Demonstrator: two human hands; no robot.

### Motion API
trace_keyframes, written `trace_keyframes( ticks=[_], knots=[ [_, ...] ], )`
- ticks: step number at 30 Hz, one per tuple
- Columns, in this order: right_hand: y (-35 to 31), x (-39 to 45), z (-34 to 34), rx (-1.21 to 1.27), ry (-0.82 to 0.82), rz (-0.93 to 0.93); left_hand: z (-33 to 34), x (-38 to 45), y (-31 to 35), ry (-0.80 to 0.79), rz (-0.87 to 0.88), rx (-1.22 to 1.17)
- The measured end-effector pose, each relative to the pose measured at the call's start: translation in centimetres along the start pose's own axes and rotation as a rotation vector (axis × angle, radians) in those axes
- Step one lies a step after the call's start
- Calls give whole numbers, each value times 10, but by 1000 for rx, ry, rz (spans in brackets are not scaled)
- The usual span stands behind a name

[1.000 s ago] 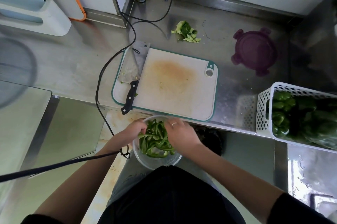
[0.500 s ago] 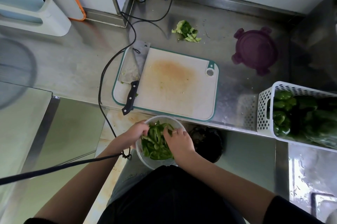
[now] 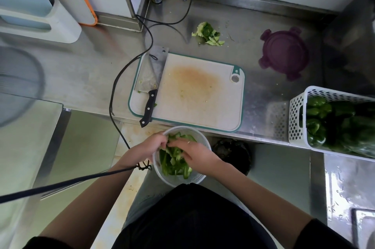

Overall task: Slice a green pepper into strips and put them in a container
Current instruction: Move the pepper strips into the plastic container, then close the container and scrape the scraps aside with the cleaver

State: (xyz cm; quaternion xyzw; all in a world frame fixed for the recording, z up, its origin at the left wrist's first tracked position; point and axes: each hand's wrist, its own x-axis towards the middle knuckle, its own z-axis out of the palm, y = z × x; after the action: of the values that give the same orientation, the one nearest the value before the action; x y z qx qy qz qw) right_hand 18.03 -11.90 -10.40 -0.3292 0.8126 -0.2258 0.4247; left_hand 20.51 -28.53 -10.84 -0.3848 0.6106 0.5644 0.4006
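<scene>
Over the last second our hands have sunk deeper into the round clear plastic container (image 3: 199,177), which hangs below the counter edge at six o'clock from the board. A second ago the heap of green pepper strips (image 3: 174,162) stood proud between our palms; now it lies lower and flatter. Our left hand (image 3: 149,146) curls at the container's nine o'clock rim, fingertips pinching into the strips at the top, while our right hand (image 3: 195,152) lies spread, palm down, across the pile from three o'clock. Whether either hand also bears the container's weight we cannot tell. We judge the slicing done and the transfer nearly finished: we seem to be tamping the strips so they sit below the rim.

The white cutting board with a teal edge (image 3: 203,94) is bare but for a brownish stain and a few scraps, and the black-handled steel cleaver (image 3: 153,84) rests along its nine o'clock side. At one o'clock from the board, on the brushed steel counter (image 3: 81,70), lies the round purple clip-on lid (image 3: 284,53), likely needed next. Pale green core trimmings (image 3: 209,34) sit at twelve o'clock. A white perforated plastic basket (image 3: 296,114) of whole peppers stands at three o'clock, and a black cable (image 3: 129,66) loops past the board's left side.
</scene>
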Motion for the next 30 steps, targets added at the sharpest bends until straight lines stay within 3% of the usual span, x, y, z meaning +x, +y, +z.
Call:
trace_keyframes(
  ticks=[4, 6, 10, 13, 16, 20, 25, 28, 30],
  knots=[
    [24, -27, -15, 64, 422, 45, 0, -1, 1, 54, -72, 5],
    [34, -33, -15, 52, 566, 135, 0, -2, 2, 6, -92, 16],
    [36, -34, -19, 109, 393, 396, -8, -13, 6, -127, -25, -29],
    [35, -34, -38, 81, 297, 339, -15, -23, 12, -180, 94, 56],
    [29, -35, -66, 158, 470, 314, -21, -36, 32, -149, 193, 109],
    [28, -24, -100, 391, 666, 437, -29, -41, 66, -54, 256, 130],
    [35, -2, -125, 617, 825, 478, -13, -31, 116, 265, 445, 83],
    [40, 11, -139, 742, 876, 459, -5, -19, 143, 387, 555, 52],
    [46, 22, -144, 735, 834, 472, -5, -11, 152, 418, 541, 71]
  ],
)
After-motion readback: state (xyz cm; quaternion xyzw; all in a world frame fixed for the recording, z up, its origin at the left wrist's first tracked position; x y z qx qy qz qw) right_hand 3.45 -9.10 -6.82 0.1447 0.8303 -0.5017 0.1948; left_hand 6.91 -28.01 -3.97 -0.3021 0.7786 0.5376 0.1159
